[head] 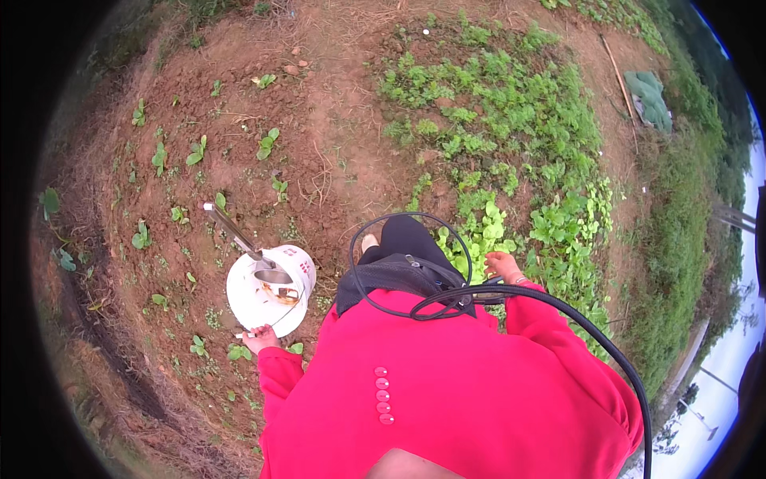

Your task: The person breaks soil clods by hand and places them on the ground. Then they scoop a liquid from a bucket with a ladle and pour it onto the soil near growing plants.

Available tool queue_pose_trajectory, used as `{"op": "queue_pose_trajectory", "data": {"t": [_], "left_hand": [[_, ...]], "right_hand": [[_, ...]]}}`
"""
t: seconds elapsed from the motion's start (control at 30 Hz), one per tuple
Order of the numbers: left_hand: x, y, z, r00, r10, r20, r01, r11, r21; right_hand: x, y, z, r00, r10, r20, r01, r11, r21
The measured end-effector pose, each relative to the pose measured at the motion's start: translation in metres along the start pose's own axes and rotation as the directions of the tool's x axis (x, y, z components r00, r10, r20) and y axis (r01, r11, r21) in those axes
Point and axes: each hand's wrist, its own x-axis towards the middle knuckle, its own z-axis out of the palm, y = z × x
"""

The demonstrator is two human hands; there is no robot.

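My left hand is closed on the white grip of a wire handle that belongs to a white plastic bucket. The bucket hangs or stands tilted beside my left leg; whether it touches the soil cannot be told. Inside lies a metal ladle or scoop, its long handle sticking out over the rim, and brown stains mark the inner wall. On the other side, my right hand is held low above leafy plants with its fingers loosely bent, and I see nothing in it.
Small seedlings dot the reddish soil at left. Dense green vegetables grow at right, with light green leafy plants close to my legs. A bare dirt path runs between them. A black cable loops before my waist.
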Motion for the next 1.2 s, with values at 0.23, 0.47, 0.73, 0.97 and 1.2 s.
{"op": "queue_pose_trajectory", "data": {"t": [0.23, 0.47, 0.73, 0.97, 1.2], "left_hand": [[0.005, 0.001, 0.100, 0.992, 0.124, 0.012, -0.124, 0.992, 0.029], [0.017, -0.006, 0.191, 0.992, 0.100, -0.071, -0.089, 0.986, 0.143], [0.020, -0.029, 0.308, 0.996, 0.016, -0.085, -0.003, 0.990, 0.141], [0.053, -0.020, 0.422, 0.990, 0.020, -0.141, 0.010, 0.977, 0.212], [0.096, -0.045, 0.585, 0.994, -0.005, -0.114, 0.028, 0.979, 0.203]], "right_hand": [[0.059, -0.057, -0.016, 0.996, -0.050, 0.079, 0.050, 0.999, 0.010], [0.139, -0.214, 0.004, 0.997, -0.076, -0.021, 0.072, 0.984, -0.160], [0.159, -0.370, -0.010, 0.992, -0.119, -0.029, 0.118, 0.992, -0.039], [0.215, -0.388, 0.009, 0.997, -0.079, -0.014, 0.079, 0.996, 0.046], [0.245, -0.478, 0.051, 0.976, -0.192, -0.102, 0.177, 0.974, -0.139]]}}
